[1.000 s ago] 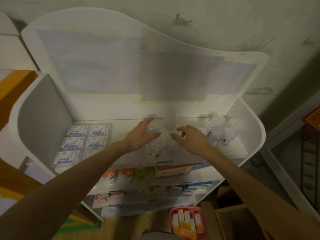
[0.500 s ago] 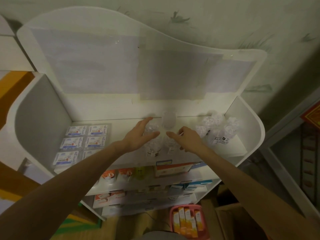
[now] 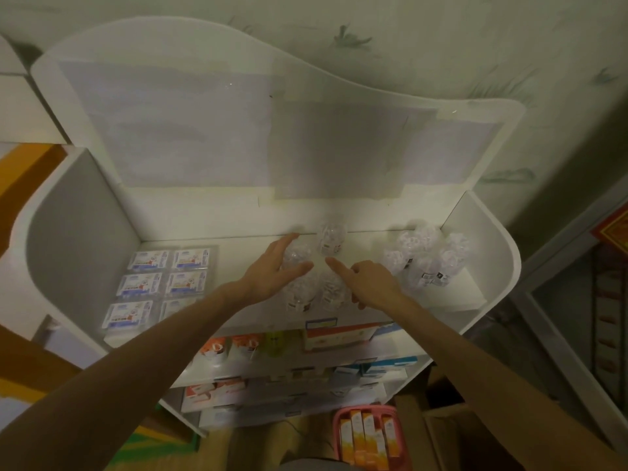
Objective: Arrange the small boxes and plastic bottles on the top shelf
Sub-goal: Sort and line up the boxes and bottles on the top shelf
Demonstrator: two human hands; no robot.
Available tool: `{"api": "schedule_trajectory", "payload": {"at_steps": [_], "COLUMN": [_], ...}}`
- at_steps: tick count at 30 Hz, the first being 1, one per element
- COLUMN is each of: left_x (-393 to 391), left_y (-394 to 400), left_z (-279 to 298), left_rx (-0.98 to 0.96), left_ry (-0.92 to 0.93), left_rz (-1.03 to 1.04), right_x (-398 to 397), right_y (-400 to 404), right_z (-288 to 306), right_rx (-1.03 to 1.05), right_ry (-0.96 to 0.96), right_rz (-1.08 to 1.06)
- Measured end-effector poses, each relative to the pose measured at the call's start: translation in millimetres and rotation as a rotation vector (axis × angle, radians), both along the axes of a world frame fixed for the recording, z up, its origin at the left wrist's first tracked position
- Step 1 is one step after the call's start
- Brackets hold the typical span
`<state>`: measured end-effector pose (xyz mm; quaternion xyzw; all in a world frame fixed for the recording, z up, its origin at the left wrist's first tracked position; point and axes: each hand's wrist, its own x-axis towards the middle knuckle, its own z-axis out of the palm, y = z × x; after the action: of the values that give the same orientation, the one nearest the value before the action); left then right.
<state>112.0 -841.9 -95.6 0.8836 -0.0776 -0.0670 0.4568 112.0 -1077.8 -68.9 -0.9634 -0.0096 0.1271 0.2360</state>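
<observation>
Both sets of fingers are straight and spread: left hand (image 3: 272,271) cups a bottle (image 3: 299,254) from its left, right hand (image 3: 368,283) points from the right. Middle bottles (image 3: 317,290) stand upright between them on the top shelf (image 3: 238,253); small boxes (image 3: 166,273) lie well left.

Dim, greenish light w/ soft focus, fisheye bending at edges, corners dark.

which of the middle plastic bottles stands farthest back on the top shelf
The lone plastic bottle against the back panel, beyond both hands' fingertips. The other three middle bottles stand nearer the front edge, between the left hand and right hand.
</observation>
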Motion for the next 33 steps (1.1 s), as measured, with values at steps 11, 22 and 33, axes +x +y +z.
{"api": "schedule_trajectory", "payload": {"at_steps": [11,22,33], "left_x": [-3.1,-0.2,1.5], "left_y": [-0.9,2.0,2.5], "left_z": [5.4,3.1,5.5], "left_rx": [-0.055,-0.05,-0.008], "left_ry": [0.04,0.06,0.064], "left_rz": [-0.014,-0.032,-0.043], "right_x": [72.0,100.7,79.9], "right_y": [13.4,23.7,19.2], "right_z": [-4.3,-3.2,7.0], "right_rx": [0.23,0.14,0.317], "right_ry": [-0.372,-0.142,-0.01], "right_rz": [0.03,0.139,0.205]}}
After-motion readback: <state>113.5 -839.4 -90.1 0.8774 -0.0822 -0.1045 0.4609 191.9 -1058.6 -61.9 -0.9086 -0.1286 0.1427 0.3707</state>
